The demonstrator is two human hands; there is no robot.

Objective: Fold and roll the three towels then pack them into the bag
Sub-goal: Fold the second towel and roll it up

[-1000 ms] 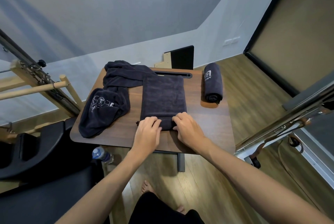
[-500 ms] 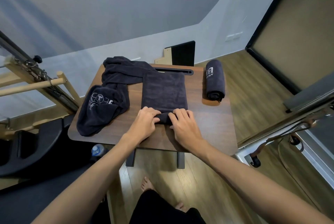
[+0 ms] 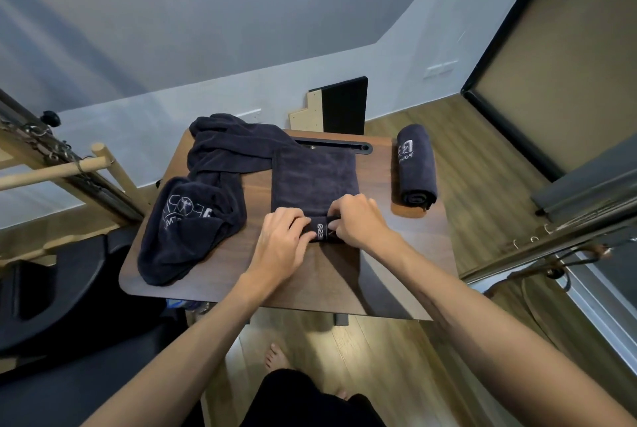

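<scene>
Hands rolling a soft dark towel on the table

Folded towel (image 3: 314, 178) lies flat mid-table (image 3: 406, 254); it looks soft, light and floppy, best held at both ends of the roll. Left hand (image 3: 281, 240) and right hand (image 3: 358, 219) sit side by side, fingers curled tight round its near rolled edge.

Dim, even light is cast from above; soft shadows are thrown under the table (image 3: 406, 275). Edges are bent by wide-angle distortion and slightly blurred.

folded towel (image 3: 313, 182) near end now rolled further, white lettering showing
</scene>
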